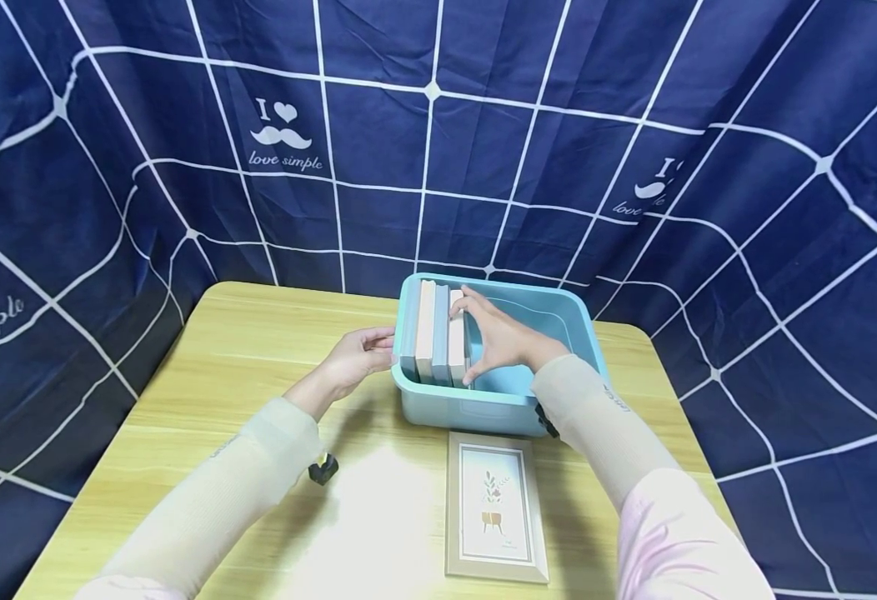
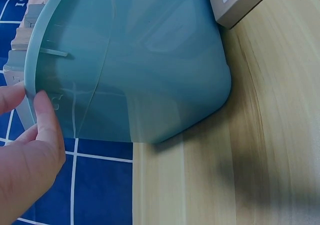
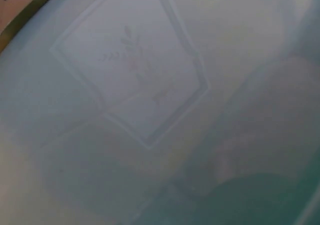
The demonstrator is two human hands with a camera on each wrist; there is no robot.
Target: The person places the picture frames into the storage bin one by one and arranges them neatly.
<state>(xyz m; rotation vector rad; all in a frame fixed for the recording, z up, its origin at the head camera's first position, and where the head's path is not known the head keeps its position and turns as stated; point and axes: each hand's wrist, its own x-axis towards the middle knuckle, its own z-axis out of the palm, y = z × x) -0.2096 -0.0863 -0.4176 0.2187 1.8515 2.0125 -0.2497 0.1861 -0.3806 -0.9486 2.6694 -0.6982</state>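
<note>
A light blue plastic bin (image 1: 476, 407) stands on the table, with several picture frames upright side by side at its left end. My left hand (image 1: 359, 360) is at the bin's left side; in the left wrist view its thumb and fingers (image 2: 49, 122) pinch the rim (image 2: 31, 67). Inside the bin, my right hand (image 1: 509, 337) spans the rightmost upright frame (image 1: 457, 340), pale-edged, with thumb at its near end and fingers at its far end. The right wrist view is filled by the blurred bin wall (image 3: 75, 185), on which a reflected picture shows.
A framed picture (image 1: 494, 508) of a potted plant lies flat in front of the bin. The wooden table (image 1: 258, 358) extends left of it. A dark blue curtain (image 1: 378, 167) with white lines hangs behind and at both sides.
</note>
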